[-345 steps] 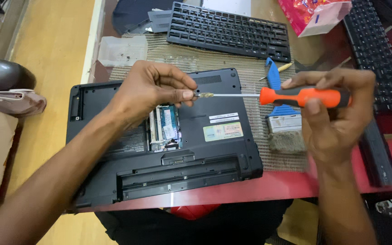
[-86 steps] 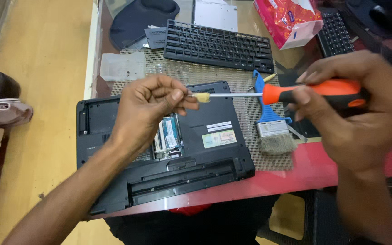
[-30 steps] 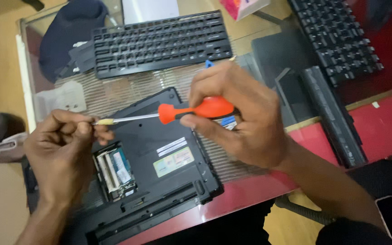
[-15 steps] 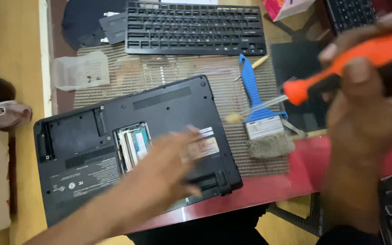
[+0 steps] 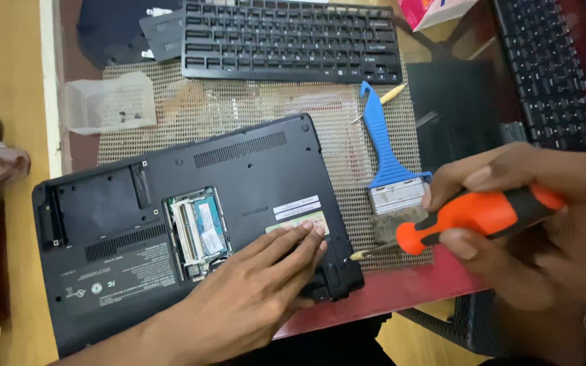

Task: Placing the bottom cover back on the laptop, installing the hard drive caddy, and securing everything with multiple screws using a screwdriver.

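A black laptop (image 5: pixel 252 163) lies upside down on a mesh mat, its memory bay (image 5: pixel 198 232) uncovered and showing green boards. My left hand (image 5: pixel 252 291) rests flat on the laptop's near right part, fingers together beside a label. My right hand (image 5: pixel 530 224) grips an orange-and-black screwdriver (image 5: pixel 469 217); its tip points at the laptop's near right corner. A blue-handled brush (image 5: pixel 388 163) lies just right of the laptop.
A loose black keyboard (image 5: pixel 293 41) lies behind the laptop, a second one (image 5: pixel 544 68) at the far right. A small clear plastic tray (image 5: pixel 106 102) with tiny screws sits at the left. A dark cover panel (image 5: pixel 123 30) is at the back left, a pink box (image 5: pixel 435 10) at the back.
My left hand let go of the screwdriver tip and settled flat on the laptop. My right hand lowered the screwdriver until its tip reached the laptop's right corner.
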